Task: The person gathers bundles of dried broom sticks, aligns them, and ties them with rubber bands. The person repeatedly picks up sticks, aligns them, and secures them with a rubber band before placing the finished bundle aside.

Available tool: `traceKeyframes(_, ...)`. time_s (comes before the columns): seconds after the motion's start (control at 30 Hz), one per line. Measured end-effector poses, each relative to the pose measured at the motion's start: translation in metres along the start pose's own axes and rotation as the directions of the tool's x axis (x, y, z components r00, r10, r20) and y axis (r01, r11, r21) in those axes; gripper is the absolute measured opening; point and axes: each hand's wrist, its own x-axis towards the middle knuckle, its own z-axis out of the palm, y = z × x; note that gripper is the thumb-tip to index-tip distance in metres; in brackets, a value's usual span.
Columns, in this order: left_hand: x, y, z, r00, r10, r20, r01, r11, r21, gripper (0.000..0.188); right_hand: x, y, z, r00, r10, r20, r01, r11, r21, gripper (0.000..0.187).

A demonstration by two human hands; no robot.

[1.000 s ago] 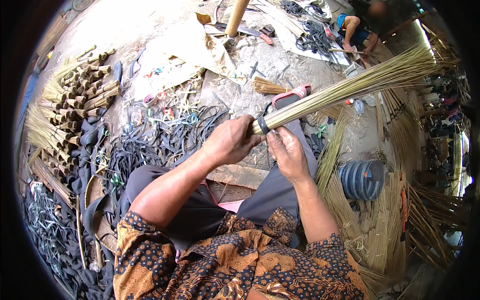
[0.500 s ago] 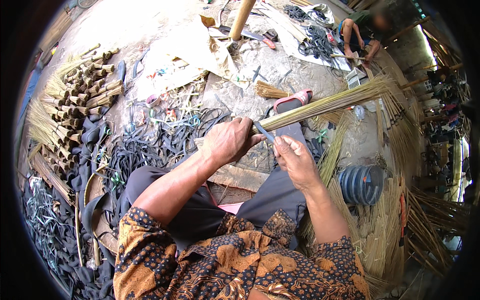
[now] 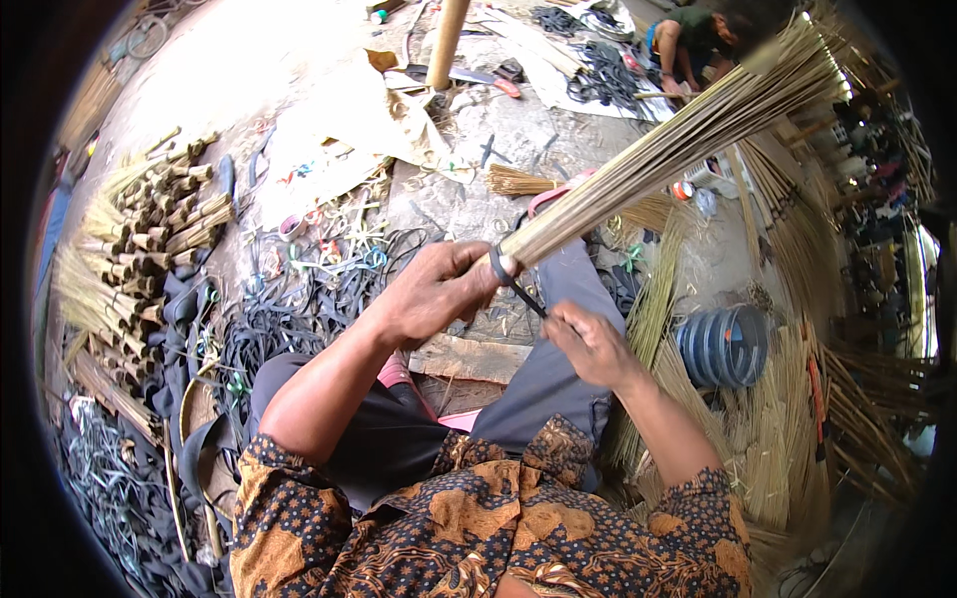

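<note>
My left hand (image 3: pixel 439 291) is closed round the butt end of a bundle of thin broom sticks (image 3: pixel 653 164). The sticks slant up to the right over my lap and fan out at their far end. A dark rubber strip (image 3: pixel 519 291) loops round the bundle beside my left thumb. Its free end runs taut down to my right hand (image 3: pixel 590 344), pinched between thumb and fingers. The bundle's lower tip is hidden in my left palm.
Several tied stick bundles (image 3: pixel 169 224) are stacked at the left. Loose rubber strips (image 3: pixel 289 309) lie beside my left knee. A blue ribbed container (image 3: pixel 720 346) and loose sticks (image 3: pixel 773 429) are at my right. A knife (image 3: pixel 474 76) lies near a post (image 3: pixel 448 45). Another person (image 3: pixel 698 40) sits far right.
The bundle has swung up to a steeper slant and come nearer the view. The strip, which stretched up to the bundle from my right hand, now wraps round it, and my right hand is lower.
</note>
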Motion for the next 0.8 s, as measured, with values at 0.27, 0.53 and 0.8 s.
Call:
traceKeyframes(0.27,0.003,-0.004,0.014,0.961,0.027,0.274,0.037,0.973,-0.227,0.042,0.050,-0.006,-0.016,0.986,-0.164,0.037,0.165,0.894,-0.416,0.016)
traceKeyframes(0.53,0.004,-0.015,0.012,0.983,0.094,-0.155,0.038,0.726,0.687,0.035,0.062,-0.052,-0.016,0.978,-0.204,-0.034,0.138,0.766,-0.627,0.019)
traceKeyframes(0.8,0.000,-0.028,0.016,0.979,0.072,-0.189,0.096,0.655,0.750,0.036,0.087,-0.043,0.006,0.945,-0.286,0.159,0.281,0.461,-0.842,0.010)
